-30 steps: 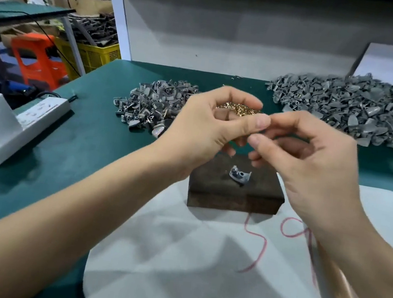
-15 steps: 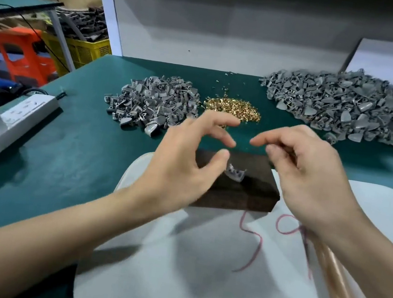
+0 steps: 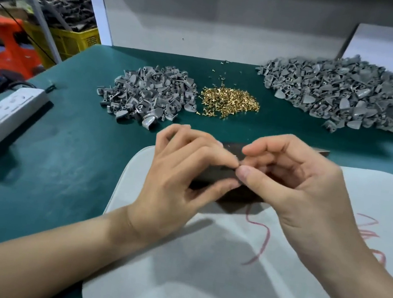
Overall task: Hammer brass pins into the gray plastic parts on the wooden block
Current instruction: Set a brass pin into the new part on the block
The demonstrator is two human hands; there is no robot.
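The dark wooden block lies on a white mat, mostly covered by both hands. My left hand has thumb and forefinger curled around the spot on the block where the gray plastic part sits; the part itself is hidden. My right hand meets it from the right, fingers curled, thumb tip against the left fingertips. Any pin between the right fingers is too small to see. A heap of brass pins lies behind the block.
A small heap of gray parts lies left of the pins, a large heap at the back right. A white power strip sits at the left edge of the green table. Red thread trails across the mat.
Both hands came down from chest height onto the block. The left hand, spread half a second ago, has closed over the gray part, and the right fingertips moved in against it.
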